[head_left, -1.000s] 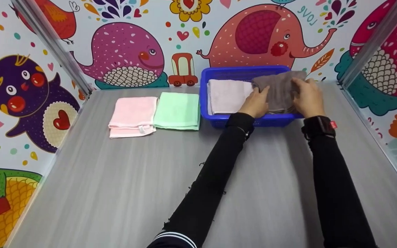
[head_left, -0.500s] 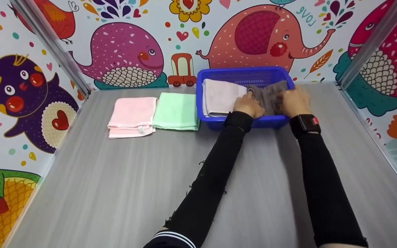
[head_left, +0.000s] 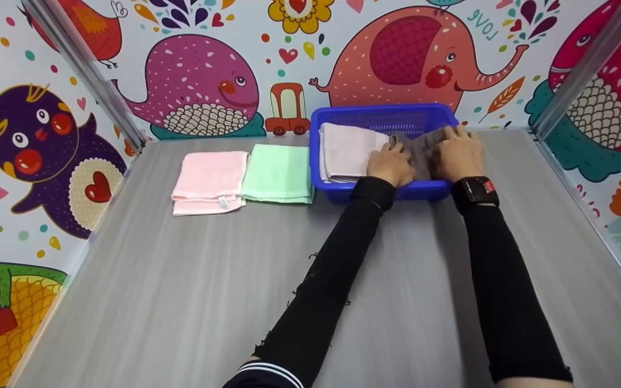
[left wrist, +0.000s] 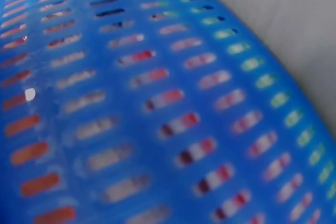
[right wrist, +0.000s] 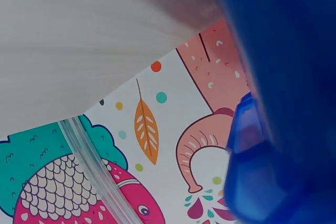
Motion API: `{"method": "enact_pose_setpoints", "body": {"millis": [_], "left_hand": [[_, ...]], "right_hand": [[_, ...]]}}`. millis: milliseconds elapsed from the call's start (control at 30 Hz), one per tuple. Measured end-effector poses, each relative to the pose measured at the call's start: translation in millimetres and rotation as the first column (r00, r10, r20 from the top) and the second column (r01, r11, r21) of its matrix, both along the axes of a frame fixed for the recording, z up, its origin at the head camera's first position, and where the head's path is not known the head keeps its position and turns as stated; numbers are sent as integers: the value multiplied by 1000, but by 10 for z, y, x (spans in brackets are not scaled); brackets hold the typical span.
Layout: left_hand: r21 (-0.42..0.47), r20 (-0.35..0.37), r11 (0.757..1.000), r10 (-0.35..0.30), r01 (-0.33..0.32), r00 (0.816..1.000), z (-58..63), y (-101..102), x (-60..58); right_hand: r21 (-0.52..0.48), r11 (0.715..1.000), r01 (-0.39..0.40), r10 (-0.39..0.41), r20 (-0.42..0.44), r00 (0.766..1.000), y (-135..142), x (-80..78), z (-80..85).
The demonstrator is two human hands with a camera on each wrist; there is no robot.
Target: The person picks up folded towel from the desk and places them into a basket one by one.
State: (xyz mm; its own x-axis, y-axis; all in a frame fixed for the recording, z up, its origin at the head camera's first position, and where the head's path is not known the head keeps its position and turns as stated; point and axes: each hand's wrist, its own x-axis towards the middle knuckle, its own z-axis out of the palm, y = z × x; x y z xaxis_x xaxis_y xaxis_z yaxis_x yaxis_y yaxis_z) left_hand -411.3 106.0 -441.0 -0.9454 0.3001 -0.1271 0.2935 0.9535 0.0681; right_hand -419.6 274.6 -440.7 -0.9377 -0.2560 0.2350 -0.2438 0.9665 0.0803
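A blue plastic basket (head_left: 337, 187) stands at the back of the table in the head view. Inside it, a folded pale pink-white towel (head_left: 349, 151) lies on the left. On the right is a grey-brown towel (head_left: 417, 153), bunched and sunk below the rim. My left hand (head_left: 391, 165) grips the grey-brown towel's left side, beside the pale towel. My right hand (head_left: 459, 153) holds its right side at the basket's right rim. Many fingertips are hidden in the cloth. Both wrist views show blue basket wall (left wrist: 157, 87) close up, without the hands.
Left of the basket, a folded mint-green towel (head_left: 278, 173) lies against a folded pink towel (head_left: 211, 180) on the grey table (head_left: 192, 280). Walls printed with cartoon animals (head_left: 197, 81) enclose the back and sides, with metal posts (head_left: 81, 75) at the corners.
Both hands have lowered the grey-brown towel into the basket's right side, and it has gone from flat to bunched. The right hand moved left and down; its fingers lifted slightly in the last half second.
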Motion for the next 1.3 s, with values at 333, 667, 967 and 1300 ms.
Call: {"method": "enact_pose_setpoints", "body": {"millis": [333,667,967,1300], "left_hand": [[-65,120,998,-16,24,993,26,8,-6],[-86,127,996,-1,12,992,16,13,-18],[48,-112,997,-47,53,993,-23,-5,3],[222,-337,950,-135,218,932,72,-675,375]], "right_hand": [[52,998,24,-36,252,967,-39,-40,13],[-12,999,45,-39,315,948,-62,-26,-2],[-254,967,-7,12,20,1000,13,-35,-37],[-560,828,14,-97,-118,988,-15,330,59]]}}
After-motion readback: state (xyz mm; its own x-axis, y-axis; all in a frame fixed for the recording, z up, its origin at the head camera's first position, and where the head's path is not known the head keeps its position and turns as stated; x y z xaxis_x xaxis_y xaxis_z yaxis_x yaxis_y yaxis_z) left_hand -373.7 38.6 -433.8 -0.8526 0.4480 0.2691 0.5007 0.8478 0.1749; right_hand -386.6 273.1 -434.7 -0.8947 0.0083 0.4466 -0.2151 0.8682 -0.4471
